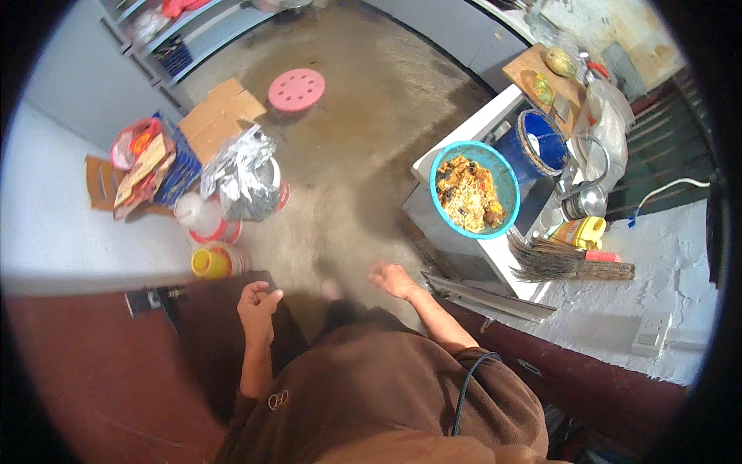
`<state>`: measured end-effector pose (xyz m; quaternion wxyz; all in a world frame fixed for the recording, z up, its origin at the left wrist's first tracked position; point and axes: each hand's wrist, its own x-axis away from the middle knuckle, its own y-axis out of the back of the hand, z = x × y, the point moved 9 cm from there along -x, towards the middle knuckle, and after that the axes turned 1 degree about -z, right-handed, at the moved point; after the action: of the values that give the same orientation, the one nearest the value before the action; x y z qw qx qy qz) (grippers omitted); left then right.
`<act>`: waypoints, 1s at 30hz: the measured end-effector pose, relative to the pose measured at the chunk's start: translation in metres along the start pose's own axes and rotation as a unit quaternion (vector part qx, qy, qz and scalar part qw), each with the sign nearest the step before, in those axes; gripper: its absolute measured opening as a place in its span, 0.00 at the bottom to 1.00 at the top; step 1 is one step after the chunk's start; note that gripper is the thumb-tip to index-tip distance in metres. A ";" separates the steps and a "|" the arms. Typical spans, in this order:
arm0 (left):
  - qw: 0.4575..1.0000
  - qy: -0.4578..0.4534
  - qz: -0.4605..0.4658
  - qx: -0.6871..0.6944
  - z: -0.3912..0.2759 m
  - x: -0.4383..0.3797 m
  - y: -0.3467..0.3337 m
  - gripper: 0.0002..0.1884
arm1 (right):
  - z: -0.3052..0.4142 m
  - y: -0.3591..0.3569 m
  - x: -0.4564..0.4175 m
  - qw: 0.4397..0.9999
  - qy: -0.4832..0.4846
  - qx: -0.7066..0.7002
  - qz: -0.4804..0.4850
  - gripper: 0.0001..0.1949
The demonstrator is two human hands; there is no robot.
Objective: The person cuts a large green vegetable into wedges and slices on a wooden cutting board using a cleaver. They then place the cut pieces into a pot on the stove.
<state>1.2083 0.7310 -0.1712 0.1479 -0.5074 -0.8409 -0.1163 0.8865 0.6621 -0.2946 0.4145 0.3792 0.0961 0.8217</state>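
Observation:
My left hand [259, 305] is raised in front of my body, its fingers loosely curled and holding nothing. To the right, my right hand [394, 280] reaches forward, slightly blurred and empty, short of the white counter [504, 262]. On that counter's near part stands a turquoise plastic basin [517, 197] with noodle-like food [470, 200] in it. Behind the basin is a blue bucket [544, 142], next to a curved metal tap [606, 165]. A twig hand broom [571, 261] lies at the counter's near end, beside a yellow plastic jug [586, 233].
A pink round stool [297, 90] stands on the wet floor ahead. Along the left are a flattened cardboard piece [217, 119], a silvery plastic bag [240, 174], a blue crate [177, 165] and a yellow container [210, 264]. A cutting board [536, 72] lies at the back right.

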 end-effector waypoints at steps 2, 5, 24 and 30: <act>0.999 -0.015 0.037 -0.017 -0.019 -0.034 -0.019 0.16 | 0.015 0.012 -0.015 0.999 0.026 0.038 -0.024 0.20; 0.995 -0.037 0.077 -0.051 -0.039 -0.079 -0.051 0.16 | 0.041 0.030 -0.036 0.998 0.031 -0.012 -0.056 0.20; 0.985 -0.007 0.166 -0.036 -0.119 -0.246 -0.223 0.17 | 0.097 0.217 -0.156 0.961 0.099 -0.190 -0.175 0.13; 0.976 0.014 0.216 -0.028 -0.147 -0.339 -0.261 0.16 | 0.102 0.259 -0.223 0.957 0.069 -0.180 -0.218 0.14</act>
<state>1.1458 0.2828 -0.1706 0.1674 -0.6793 -0.7057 -0.1119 0.8830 0.3123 -0.2222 0.6371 0.2102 0.0552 0.7395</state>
